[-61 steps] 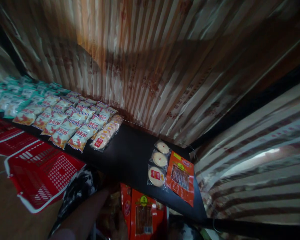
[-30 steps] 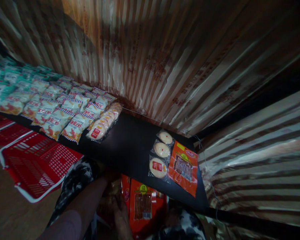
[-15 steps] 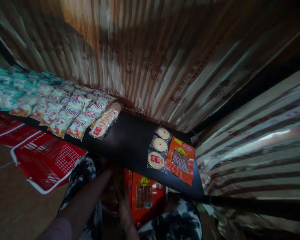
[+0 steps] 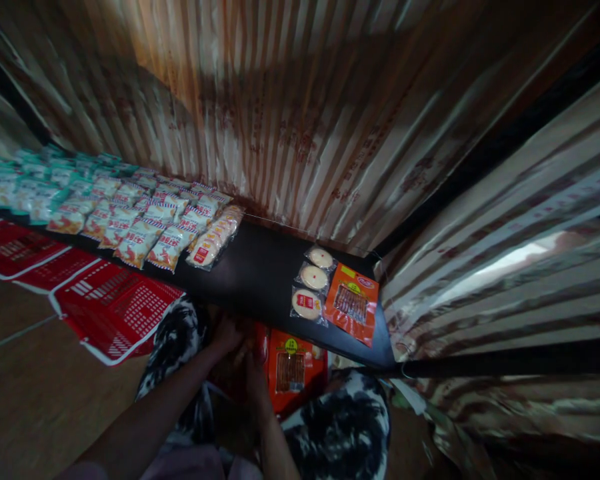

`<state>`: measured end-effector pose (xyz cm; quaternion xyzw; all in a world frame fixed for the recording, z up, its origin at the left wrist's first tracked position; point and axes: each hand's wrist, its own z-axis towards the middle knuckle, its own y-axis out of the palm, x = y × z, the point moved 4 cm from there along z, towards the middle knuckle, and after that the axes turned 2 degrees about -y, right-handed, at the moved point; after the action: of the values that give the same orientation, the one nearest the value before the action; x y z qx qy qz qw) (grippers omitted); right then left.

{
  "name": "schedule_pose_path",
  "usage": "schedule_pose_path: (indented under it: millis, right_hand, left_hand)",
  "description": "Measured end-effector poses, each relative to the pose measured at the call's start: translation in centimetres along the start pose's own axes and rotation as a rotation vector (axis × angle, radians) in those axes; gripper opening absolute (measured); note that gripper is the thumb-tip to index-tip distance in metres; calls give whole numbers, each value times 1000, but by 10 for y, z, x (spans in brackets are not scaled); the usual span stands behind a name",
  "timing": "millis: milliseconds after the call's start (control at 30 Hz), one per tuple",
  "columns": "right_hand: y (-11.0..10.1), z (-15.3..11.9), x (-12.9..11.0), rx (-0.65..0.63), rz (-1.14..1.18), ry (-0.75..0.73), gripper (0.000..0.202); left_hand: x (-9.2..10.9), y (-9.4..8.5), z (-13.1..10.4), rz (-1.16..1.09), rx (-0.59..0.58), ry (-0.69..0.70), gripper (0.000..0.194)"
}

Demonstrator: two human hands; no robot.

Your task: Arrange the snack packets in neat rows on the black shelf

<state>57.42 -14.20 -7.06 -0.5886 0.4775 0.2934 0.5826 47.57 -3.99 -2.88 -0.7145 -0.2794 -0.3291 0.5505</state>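
Observation:
Both hands are low between my knees, in shadow below the black shelf (image 4: pixel 260 273). My left hand (image 4: pixel 227 335) is close to the shelf's front edge; its fingers are too dark to read. Beside it, my right hand (image 4: pixel 254 360) nearly meets it, and whatever lies between them cannot be made out. Just right of my right hand, an orange snack packet (image 4: pixel 290 373) lies in a red basket. On the shelf's right part lie several round wrapped crackers (image 4: pixel 313 277) and one orange packet (image 4: pixel 353 303).
White snack bags (image 4: pixel 140 240) and green-topped bags (image 4: pixel 40 197) fill the shelf's left part, with a row of wrapped crackers (image 4: pixel 215 237) beside them. Red baskets (image 4: pixel 125 307) with white handles stand below left. Pleated plastic sheeting (image 4: pixel 280 120) hangs behind.
My left hand has come forward, up beside the shelf edge, and my right hand has moved up towards it. The view has shifted slightly.

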Motion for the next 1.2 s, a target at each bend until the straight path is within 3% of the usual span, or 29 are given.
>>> schedule_pose_path:
  millis: [200, 433, 600, 933, 1200]
  right_hand:
    - [-6, -13, -10, 9, -261, 18, 41]
    - [-9, -30, -35, -2, -328, -110, 37]
    - [-9, -37, -39, 29, -377, -115, 44]
    - [-12, -46, -48, -121, -275, -297, 48]
    - [-5, -30, -29, -110, -139, -176, 52]
  left_hand:
    - [-2, -6, -32, 68, 102, -126, 37]
    - [-8, -9, -65, 54, 247, -88, 30]
    - [-13, -13, -66, 83, 285, -176, 20]
    - [-18, -10, -67, 51, 294, -221, 17]
    - [-22, -9, -71, 29, 343, -249, 23]
